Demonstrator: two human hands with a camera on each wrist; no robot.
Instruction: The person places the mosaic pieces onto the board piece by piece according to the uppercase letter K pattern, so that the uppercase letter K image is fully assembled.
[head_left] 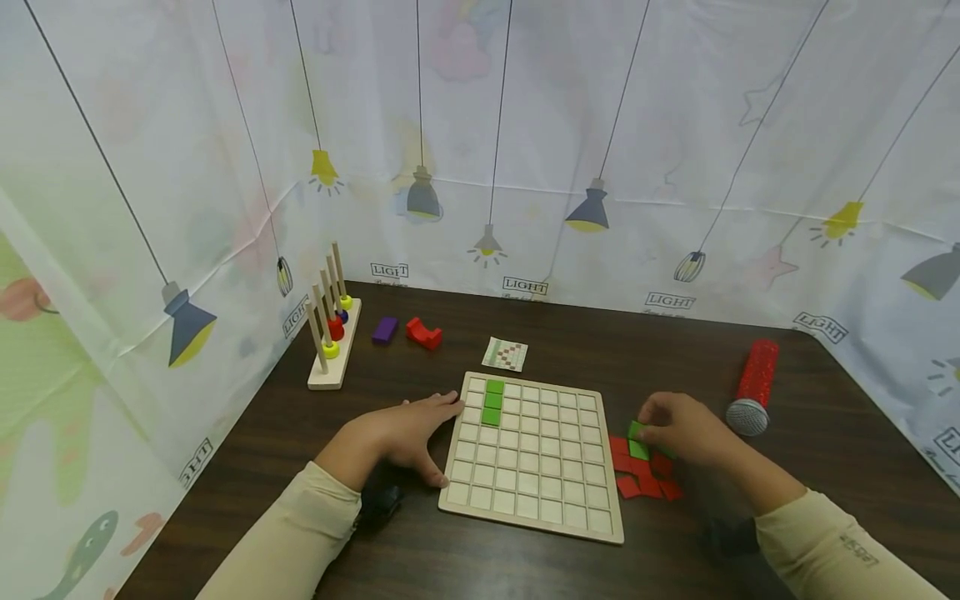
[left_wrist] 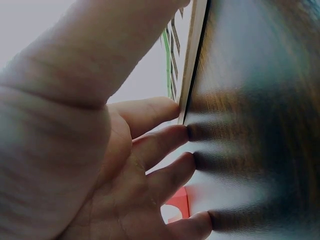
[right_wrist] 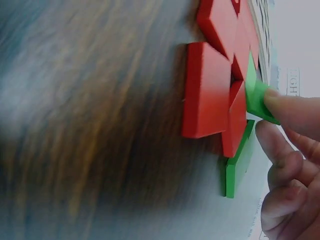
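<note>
A wooden grid board [head_left: 531, 442] lies on the dark table, with a short column of green tiles [head_left: 492, 403] near its top left corner. My left hand [head_left: 401, 433] is spread along the board's left side, fingertips and thumb at its edge. Right of the board, my right hand [head_left: 686, 427] pinches a green tile [right_wrist: 259, 100] between thumb and finger. It holds the tile over a loose pile of red tiles [head_left: 630, 463]. Another green tile [right_wrist: 240, 160] lies beside the pile in the right wrist view.
A small pattern card [head_left: 506, 354] lies behind the board. At the back left are a peg stand [head_left: 327, 382] with coloured rings, a purple block [head_left: 385, 331] and a red curved block [head_left: 424, 334]. A red microphone [head_left: 756, 379] lies at the right. A printed curtain hangs behind.
</note>
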